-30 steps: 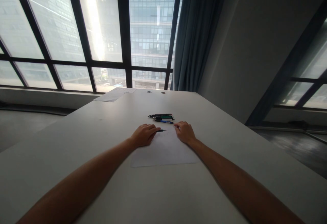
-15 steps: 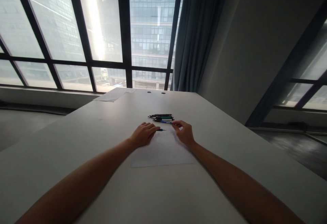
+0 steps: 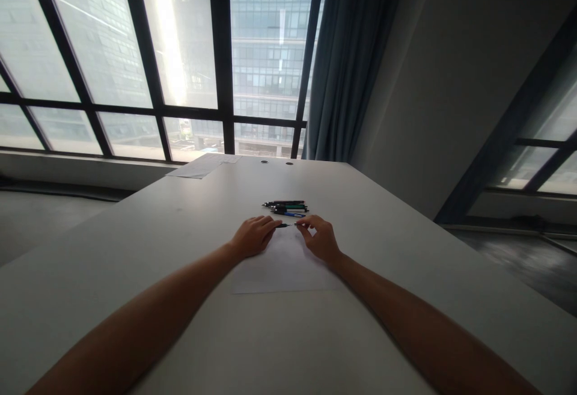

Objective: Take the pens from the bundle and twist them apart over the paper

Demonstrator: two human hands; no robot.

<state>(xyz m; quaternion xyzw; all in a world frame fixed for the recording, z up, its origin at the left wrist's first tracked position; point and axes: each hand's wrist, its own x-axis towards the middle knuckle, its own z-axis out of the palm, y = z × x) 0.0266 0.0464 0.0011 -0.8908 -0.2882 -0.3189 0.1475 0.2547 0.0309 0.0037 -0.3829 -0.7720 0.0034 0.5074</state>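
My left hand (image 3: 255,234) is closed on a dark pen (image 3: 282,225), whose thin tip points to the right above the far end of a white sheet of paper (image 3: 283,272). Facing it, my right hand (image 3: 319,237) pinches a small dark piece (image 3: 297,224) between thumb and fingertips, right at the pen's tip. Whether the piece is a cap, and whether the two parts touch, is too small to tell. Just beyond both hands lies a blue pen (image 3: 294,214), at the near side of a group of several dark pens (image 3: 283,205).
More papers (image 3: 198,166) lie at the table's far left corner. Two dark round inserts (image 3: 264,162) are set in the far end of the white table (image 3: 383,251). Behind it stand large windows and a blue curtain (image 3: 338,76).
My right hand has moved left from beside the blue pen to the tip of the pen in my left hand. The left hand stays nearly in place, its pen slightly raised.
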